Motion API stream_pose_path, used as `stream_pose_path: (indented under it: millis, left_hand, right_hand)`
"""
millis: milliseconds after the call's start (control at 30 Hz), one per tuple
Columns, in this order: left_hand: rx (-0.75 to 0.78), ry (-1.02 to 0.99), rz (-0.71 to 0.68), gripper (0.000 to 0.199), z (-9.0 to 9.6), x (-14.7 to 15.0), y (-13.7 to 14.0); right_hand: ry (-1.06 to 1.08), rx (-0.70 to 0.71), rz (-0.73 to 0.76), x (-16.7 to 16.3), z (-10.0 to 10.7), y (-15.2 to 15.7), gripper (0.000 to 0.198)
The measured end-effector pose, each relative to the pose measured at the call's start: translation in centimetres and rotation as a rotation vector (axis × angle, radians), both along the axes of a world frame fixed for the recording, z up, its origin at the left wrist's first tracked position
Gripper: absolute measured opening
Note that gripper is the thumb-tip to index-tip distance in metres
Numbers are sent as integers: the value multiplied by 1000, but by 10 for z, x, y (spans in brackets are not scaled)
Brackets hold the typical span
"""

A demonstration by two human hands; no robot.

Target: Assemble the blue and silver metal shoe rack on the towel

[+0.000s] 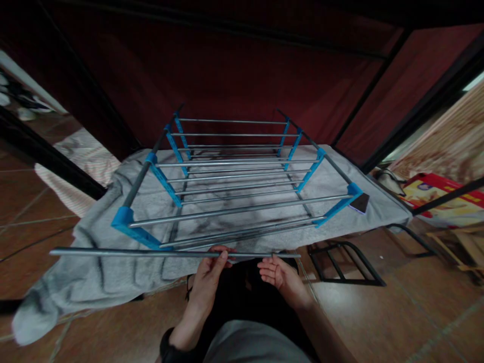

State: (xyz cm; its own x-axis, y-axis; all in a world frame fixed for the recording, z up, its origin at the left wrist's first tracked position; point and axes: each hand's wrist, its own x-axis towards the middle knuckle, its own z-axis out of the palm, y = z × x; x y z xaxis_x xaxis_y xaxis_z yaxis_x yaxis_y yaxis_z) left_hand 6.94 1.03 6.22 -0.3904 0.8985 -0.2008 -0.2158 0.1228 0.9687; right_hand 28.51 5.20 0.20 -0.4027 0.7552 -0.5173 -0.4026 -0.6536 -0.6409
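One loose metal rod (176, 253) lies in the left hand (207, 275), pinched between thumb and fingers, crosswise in front of the near side of a tubular rack (238, 162). The right hand (282, 277) is palm up at the rod's right end, fingers loosely curled; I cannot tell whether it grips. Eight blue plastic brackets (123, 218), four left and four right, join the rack's bars, and it stands on one grey blanket (113, 275). One smartphone (360, 202) lies near the rack's near right corner. Farther right sit one red-and-yellow carton (442, 196), contents hidden, and one black metal frame (351, 282), nearer.
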Motion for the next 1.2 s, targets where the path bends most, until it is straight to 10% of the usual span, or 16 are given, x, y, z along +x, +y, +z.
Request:
stream_pose_path:
  millis: [600,1200]
  left_hand:
    - [309,358,-58,22,77,-11,26]
    - [344,960,-299,25,110,2,33]
  right_hand:
    - [267,194,344,-2,43,-21,28]
    - [183,277,88,5,66,0,12]
